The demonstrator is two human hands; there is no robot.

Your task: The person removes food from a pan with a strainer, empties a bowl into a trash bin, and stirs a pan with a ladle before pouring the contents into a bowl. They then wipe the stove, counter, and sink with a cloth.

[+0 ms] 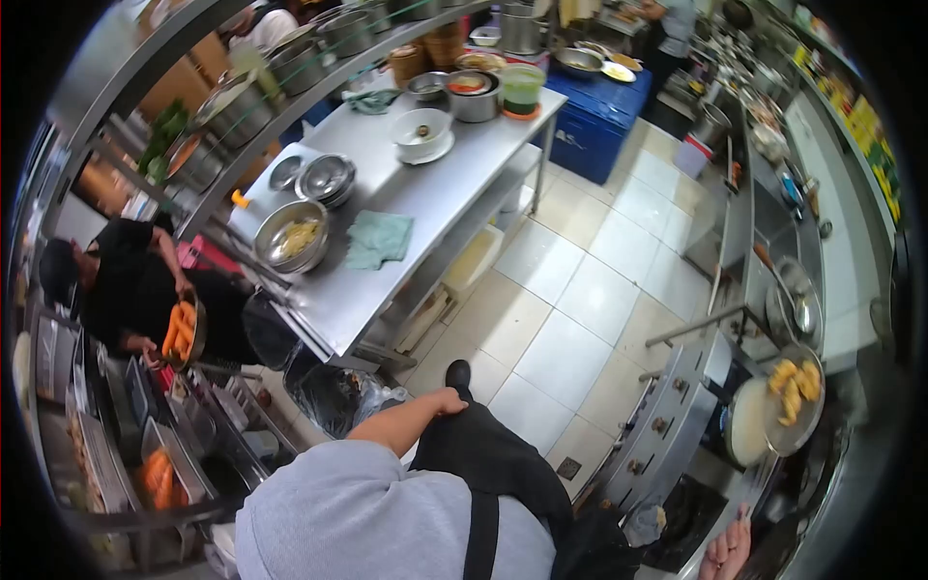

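At the lower right, my right hand (727,549) is closed round what looks like the end of a long handle. That handle leads up to a round skimmer (810,382) with several golden fried pieces (795,389) on it. The skimmer is tilted over the edge of a wok of pale, foamy oil (749,422) on the stove (646,435). My left hand (449,401) hangs at the front of my black apron (483,445), fingers curled; whatever they may hold is hidden.
A steel table (387,295) with bowls, pots and a green cloth (379,240) stands ahead. Below its near end is a lined bin (333,396). A co-worker (121,280) at left holds a pan of orange pieces (181,332). A blue chest (592,121) stands behind.
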